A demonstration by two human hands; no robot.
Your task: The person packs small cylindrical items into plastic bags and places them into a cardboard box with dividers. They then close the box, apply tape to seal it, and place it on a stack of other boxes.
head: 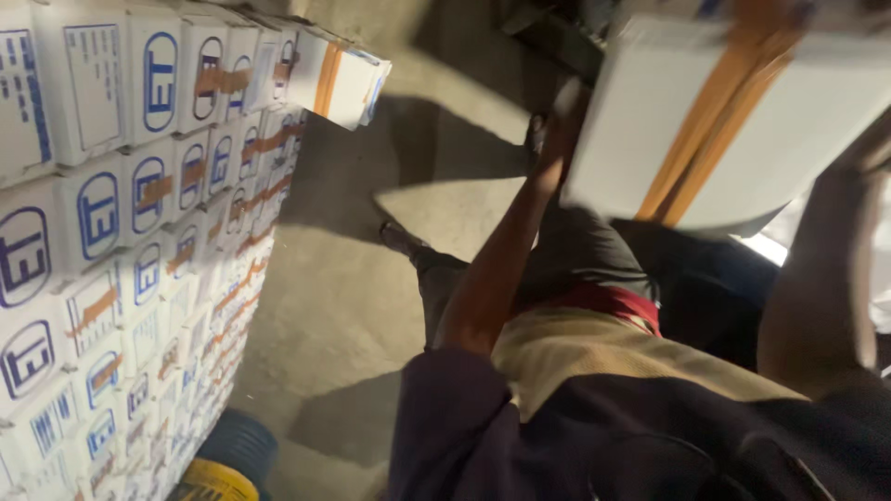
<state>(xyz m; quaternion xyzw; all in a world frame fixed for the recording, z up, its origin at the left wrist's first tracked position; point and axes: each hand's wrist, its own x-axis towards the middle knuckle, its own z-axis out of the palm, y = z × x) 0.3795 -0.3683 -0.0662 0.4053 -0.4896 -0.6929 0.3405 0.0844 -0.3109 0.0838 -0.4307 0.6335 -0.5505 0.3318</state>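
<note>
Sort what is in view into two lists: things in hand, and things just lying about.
In hand:
- white carton with orange tape
- left hand on its edge
- right hand at its far side, mostly hidden

Lying about:
- stacked wall of white cartons
- yellow and blue drum
- concrete floor

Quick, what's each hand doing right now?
Left hand: pressed on the white carton's left edge, holding it up.
Right hand: on the carton's right side; grip cannot be told.

Dim warm light, hard shadows, motion blur.
</note>
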